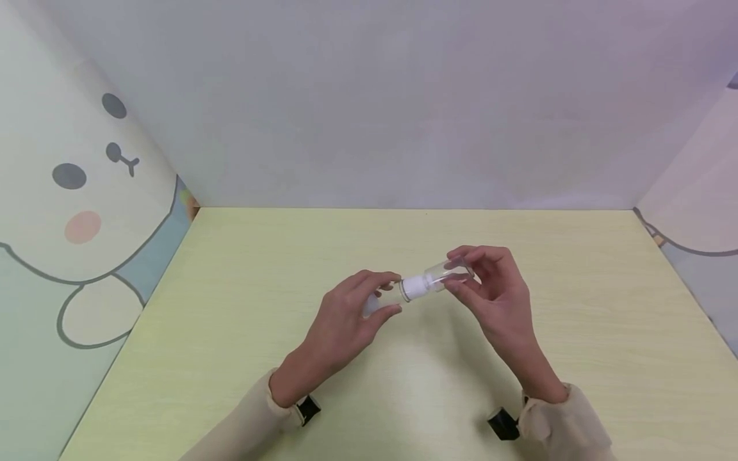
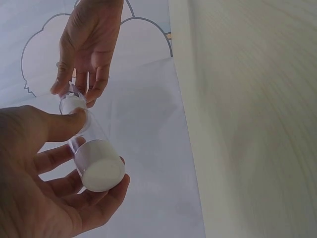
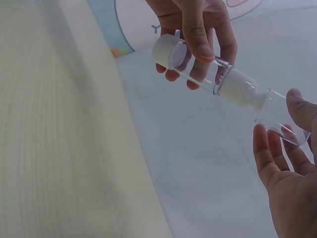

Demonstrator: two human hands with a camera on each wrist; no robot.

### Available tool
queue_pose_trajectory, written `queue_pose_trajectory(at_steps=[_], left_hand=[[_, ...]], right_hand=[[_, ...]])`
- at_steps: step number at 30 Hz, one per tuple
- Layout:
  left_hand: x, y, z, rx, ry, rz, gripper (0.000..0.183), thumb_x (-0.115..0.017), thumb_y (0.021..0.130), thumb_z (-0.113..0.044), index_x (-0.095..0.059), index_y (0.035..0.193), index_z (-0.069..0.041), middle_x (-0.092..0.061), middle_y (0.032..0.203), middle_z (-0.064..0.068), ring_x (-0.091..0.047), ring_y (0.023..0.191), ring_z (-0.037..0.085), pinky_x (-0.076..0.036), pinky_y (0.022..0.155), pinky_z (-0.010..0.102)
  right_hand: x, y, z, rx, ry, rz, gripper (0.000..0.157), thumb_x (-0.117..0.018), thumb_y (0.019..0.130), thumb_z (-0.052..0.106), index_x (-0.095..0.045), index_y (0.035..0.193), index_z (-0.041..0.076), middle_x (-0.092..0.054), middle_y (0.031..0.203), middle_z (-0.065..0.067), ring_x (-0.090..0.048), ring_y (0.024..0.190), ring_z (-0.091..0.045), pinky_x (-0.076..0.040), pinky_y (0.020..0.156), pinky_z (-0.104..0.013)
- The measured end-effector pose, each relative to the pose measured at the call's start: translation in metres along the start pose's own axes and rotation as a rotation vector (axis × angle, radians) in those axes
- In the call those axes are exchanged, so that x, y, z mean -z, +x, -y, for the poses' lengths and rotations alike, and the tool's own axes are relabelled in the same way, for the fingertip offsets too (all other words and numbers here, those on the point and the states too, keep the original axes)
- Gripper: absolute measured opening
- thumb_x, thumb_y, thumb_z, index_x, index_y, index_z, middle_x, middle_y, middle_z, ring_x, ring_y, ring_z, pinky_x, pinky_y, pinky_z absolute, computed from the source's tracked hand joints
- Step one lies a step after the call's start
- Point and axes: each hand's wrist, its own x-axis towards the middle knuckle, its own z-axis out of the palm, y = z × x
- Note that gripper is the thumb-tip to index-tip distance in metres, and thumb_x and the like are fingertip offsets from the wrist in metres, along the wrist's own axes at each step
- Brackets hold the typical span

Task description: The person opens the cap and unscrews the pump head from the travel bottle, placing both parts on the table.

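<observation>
In the head view, my left hand (image 1: 344, 320) grips a small clear pump bottle (image 1: 391, 295) around its body. The bottle tilts, its white collar (image 1: 414, 287) towards the right and its white base (image 2: 103, 171) towards the left. My right hand (image 1: 503, 299) pinches a clear cap (image 1: 439, 275) between thumb and fingers. In the right wrist view, the rim of the cap (image 3: 278, 112) surrounds the tip of the white pump head (image 3: 256, 98), in line with the bottle. The collar (image 3: 237, 86) shows outside the cap.
Both hands are above a pale wood-grain table (image 1: 259, 256). A plain grey-white wall panel (image 1: 403, 115) rises behind it. Side panels with cartoon drawings (image 1: 81, 192) stand at left and right. Small black devices (image 1: 503, 424) sit at both wrists.
</observation>
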Motion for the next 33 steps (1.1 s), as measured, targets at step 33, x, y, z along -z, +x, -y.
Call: queue_pose_trajectory(at_steps=[33], left_hand=[[0.001,0.0,0.002,0.008,0.014,0.014,0.041,-0.085,0.089,-0.018,-0.068,0.126,-0.02,-0.071,0.111,-0.005,-0.07,0.099,0.01,-0.06,0.075,0.027]], right_hand=[[0.018,0.0,-0.028,-0.023,-0.587,-0.051,0.045,-0.082,0.081,-0.011,-0.058,0.118,-0.004,-0.065,0.119,-0.011,-0.062,0.102,-0.005,-0.055,0.086,-0.012]])
